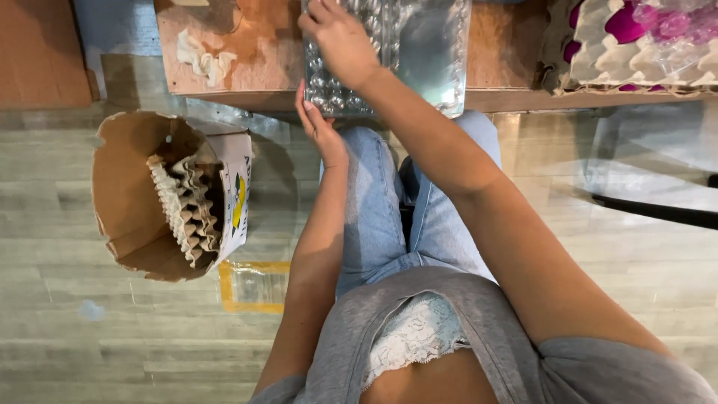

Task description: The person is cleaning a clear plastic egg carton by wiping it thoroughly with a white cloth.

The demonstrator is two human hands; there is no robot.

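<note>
2 hands work at the edge of the tabletop (224, 71), seen from above past the person's grey top and blue jeans. Nearest, the left hand (320, 129) rests flat against the near-left corner of the clear plastic egg tray (407, 56), fingers (305, 101) straight and together, pressed to the edge and clamped on nothing. Further out, the right hand (340, 39) lies on top of the tray's left part, its fingers curled down over the dimpled cups; whether they pinch anything there I cannot tell. The tray overhangs the tabletop's front edge a little above the knees. To handle it well, I judge the left palm should brace the overhanging corner while the right presses evenly, since thin plastic flexes easily.

On the floor to the left stands an open cardboard box (161, 196) holding a stack of grey pulp egg trays (183, 209) on edge; its white side carries a green and yellow label. A crumpled white scrap (202, 58) lies on the tabletop, and at far right sits a pulp tray with purple eggs (624, 26).
</note>
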